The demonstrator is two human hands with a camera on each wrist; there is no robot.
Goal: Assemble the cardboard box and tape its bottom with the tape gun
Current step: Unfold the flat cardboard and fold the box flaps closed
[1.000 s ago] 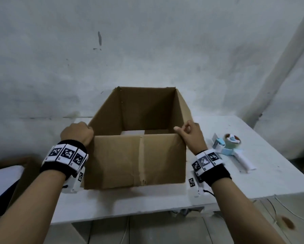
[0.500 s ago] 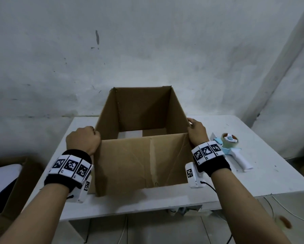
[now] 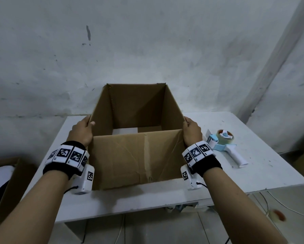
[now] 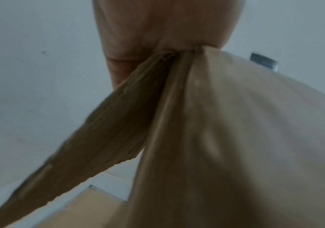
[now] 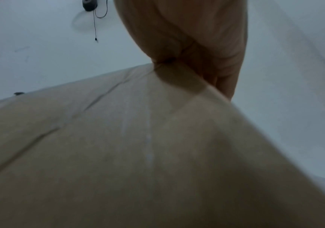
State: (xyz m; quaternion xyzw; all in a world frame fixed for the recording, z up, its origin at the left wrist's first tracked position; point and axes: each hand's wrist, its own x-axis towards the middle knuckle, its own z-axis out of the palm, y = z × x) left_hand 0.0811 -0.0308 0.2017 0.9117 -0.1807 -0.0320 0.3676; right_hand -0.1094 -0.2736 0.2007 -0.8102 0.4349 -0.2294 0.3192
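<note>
An open brown cardboard box [image 3: 137, 157] stands squared up on the white table [image 3: 264, 173], its top open toward me. My left hand [image 3: 84, 128] grips the box's near left top corner, thumb inside the wall. My right hand [image 3: 191, 129] grips the near right top corner. Both wrist views show blurred cardboard [image 4: 236, 138] [image 5: 118, 154] pressed into each palm. The tape gun [image 3: 225, 147], light blue and white with a roll of clear tape, lies on the table to the right of the box, untouched.
The table stands against a stained white wall [image 3: 147, 50]. Another brown cardboard box [image 3: 8, 187] sits on the floor at the lower left. Cables [image 3: 274, 205] hang below the table's right front edge.
The box has swung and squared up, its near wall now facing me. Both hands slid along its top edge to the near corners; my right hand's fingers went from pinching the rim to wrapping the corner.
</note>
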